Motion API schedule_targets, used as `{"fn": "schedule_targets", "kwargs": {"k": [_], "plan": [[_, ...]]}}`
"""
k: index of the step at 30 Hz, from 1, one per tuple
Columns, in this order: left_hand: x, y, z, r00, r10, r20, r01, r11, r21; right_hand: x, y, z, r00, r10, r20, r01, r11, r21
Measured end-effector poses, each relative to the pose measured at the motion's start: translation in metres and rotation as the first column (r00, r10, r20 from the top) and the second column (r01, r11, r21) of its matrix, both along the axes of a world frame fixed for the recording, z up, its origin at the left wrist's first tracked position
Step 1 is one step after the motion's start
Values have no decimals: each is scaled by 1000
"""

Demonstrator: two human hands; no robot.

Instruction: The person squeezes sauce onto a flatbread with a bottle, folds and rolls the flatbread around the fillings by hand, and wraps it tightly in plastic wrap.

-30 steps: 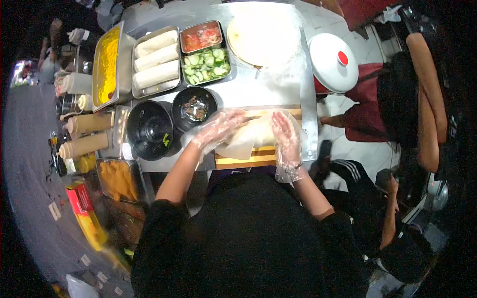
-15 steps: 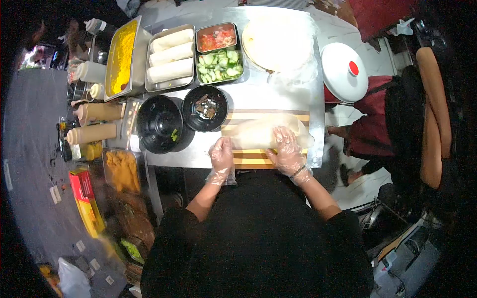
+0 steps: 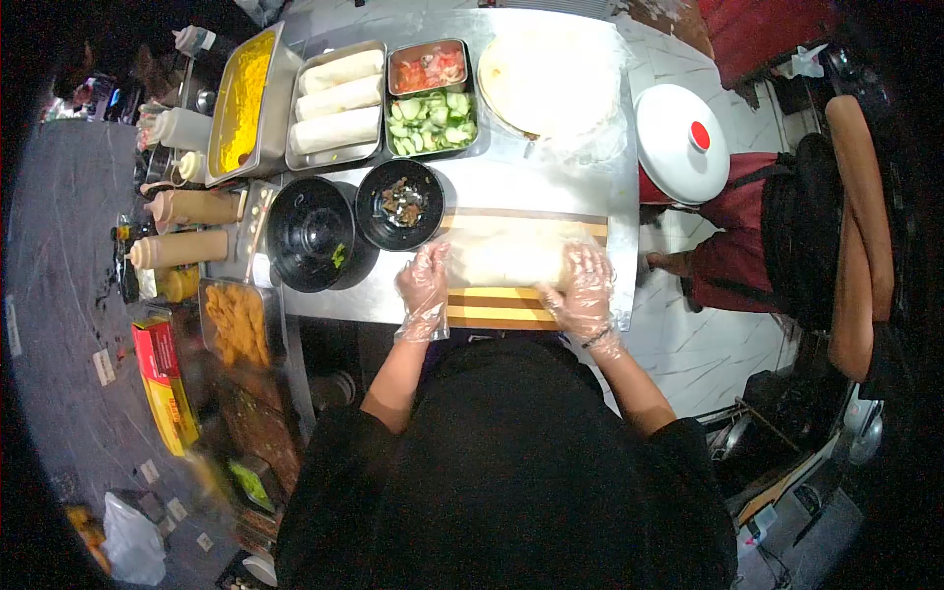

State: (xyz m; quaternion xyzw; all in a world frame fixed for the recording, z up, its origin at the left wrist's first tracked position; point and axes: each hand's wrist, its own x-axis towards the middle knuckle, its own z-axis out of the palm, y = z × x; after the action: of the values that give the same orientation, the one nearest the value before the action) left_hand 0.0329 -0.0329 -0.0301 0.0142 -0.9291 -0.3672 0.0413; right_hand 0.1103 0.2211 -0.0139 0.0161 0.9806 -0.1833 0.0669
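Note:
A pale rolled flatbread wrap (image 3: 506, 258) lies crosswise on a striped wooden board (image 3: 497, 311) in front of me. My left hand (image 3: 424, 291), in a clear plastic glove, has its fingers closed against the wrap's left end. My right hand (image 3: 582, 287), gloved the same way, cups the right end, with fingers over the top and thumb at the near side. Just beyond my left hand stands a small black bowl (image 3: 370, 218) with brown bits of food in it. Beside it is a larger black bowl (image 3: 293, 264) holding a green scrap.
Finished wraps (image 3: 339, 98) fill a steel tray at the back, beside chopped tomatoes (image 3: 428, 71) and sliced cucumbers (image 3: 433, 123). Flatbreads (image 3: 546, 79) are stacked back right. Sauce bottles (image 3: 182, 248) and an orange-brown food tub (image 3: 236, 324) line the left. A person in dark red trousers (image 3: 737, 246) is at right.
My right hand has moved slightly right from the wrap's top to its right end. My left hand stays at the left end. The whole view has shifted slightly.

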Motion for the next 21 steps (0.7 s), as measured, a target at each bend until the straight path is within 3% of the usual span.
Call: {"fn": "schedule_targets", "kwargs": {"k": [1,2,3,4,6,7,9,10,12,13,14,15,17,18,21], "plan": [[2,3,0,1000,-1,0,1,1000,-1,1,8,-6,992,-49,-115,44,998,-45],[2,13,15,965,-15,-262,-4,998,-69,3,14,-12,969,-103,-224,83,992,-94],[1,19,23,862,-46,-505,-24,991,-131,5,17,-16,969,-108,-224,89,992,-92],[16,18,20,843,-176,-509,109,981,-158,7,19,-19,969,-116,-220,97,991,-93],[33,36,38,778,-508,-370,455,861,-226,14,20,-27,971,-124,-206,106,990,-95],[35,47,37,777,-508,-371,454,861,-228,15,19,-32,966,-141,-218,115,985,-126],[29,66,35,668,-743,27,717,635,-288,11,18,-32,958,-162,-237,127,979,-157],[27,69,31,663,-748,28,722,630,-286,14,19,-31,939,-260,-226,212,953,-217],[20,76,22,676,-737,21,652,584,-485,18,23,-34,909,-360,-210,300,915,-270],[18,78,19,674,-738,20,653,583,-483,18,25,-41,779,-621,-83,464,661,-589],[15,79,20,679,-733,47,654,573,-494,16,25,-41,610,-781,132,532,281,-799],[13,79,21,682,-727,75,655,562,-505,17,29,-40,608,-783,133,533,279,-798],[11,79,24,665,-738,113,679,535,-502,21,42,-32,664,-668,335,443,-9,-897],[11,80,25,668,-733,126,682,536,-497,20,45,-26,714,-644,274,448,120,-886],[12,78,24,660,-735,157,698,522,-491,15,52,-14,751,-595,288,465,165,-870]]}}
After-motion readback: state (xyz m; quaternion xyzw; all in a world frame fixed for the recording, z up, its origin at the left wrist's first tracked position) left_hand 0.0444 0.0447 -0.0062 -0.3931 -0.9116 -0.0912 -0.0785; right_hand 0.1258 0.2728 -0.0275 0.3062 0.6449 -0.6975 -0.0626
